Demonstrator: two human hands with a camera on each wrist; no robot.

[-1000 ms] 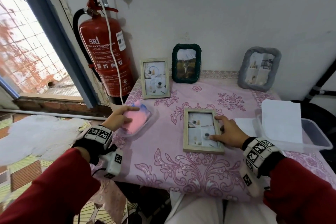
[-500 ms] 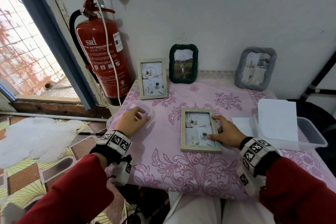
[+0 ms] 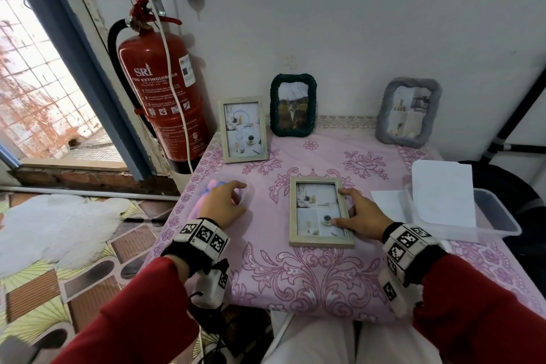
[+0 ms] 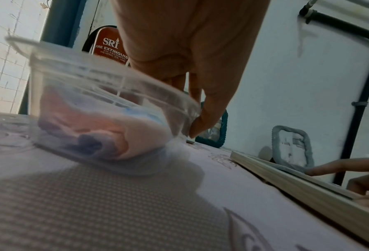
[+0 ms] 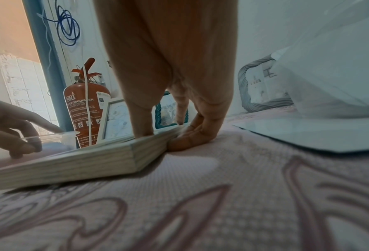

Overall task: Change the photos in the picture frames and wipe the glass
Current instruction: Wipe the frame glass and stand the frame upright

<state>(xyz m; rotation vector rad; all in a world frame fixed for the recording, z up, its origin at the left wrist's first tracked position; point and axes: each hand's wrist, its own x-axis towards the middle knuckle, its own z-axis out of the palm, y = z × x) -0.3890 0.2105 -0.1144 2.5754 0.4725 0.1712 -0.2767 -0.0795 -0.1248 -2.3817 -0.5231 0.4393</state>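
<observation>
Cloth [image 4: 123,135], pink and folded, lies inside a clear tub [image 3: 246,186] directly beneath the left hand [image 3: 221,205]. The fingers of that hand are curled over the tub's rim, with one fingertip down its outer wall; the cloth itself is not seen to be gripped. The wooden frame [image 3: 320,211] lies flat, glass up, just to the right of the left hand and apart from it, its long axis running away from the body. The right hand [image 3: 359,217] is laid against the frame's right edge: the thumb presses on the glass and the fingers are bent along the side rail. The left hand is judged nearer the cloth, so the wipe would travel rightward onto the frame.
</observation>
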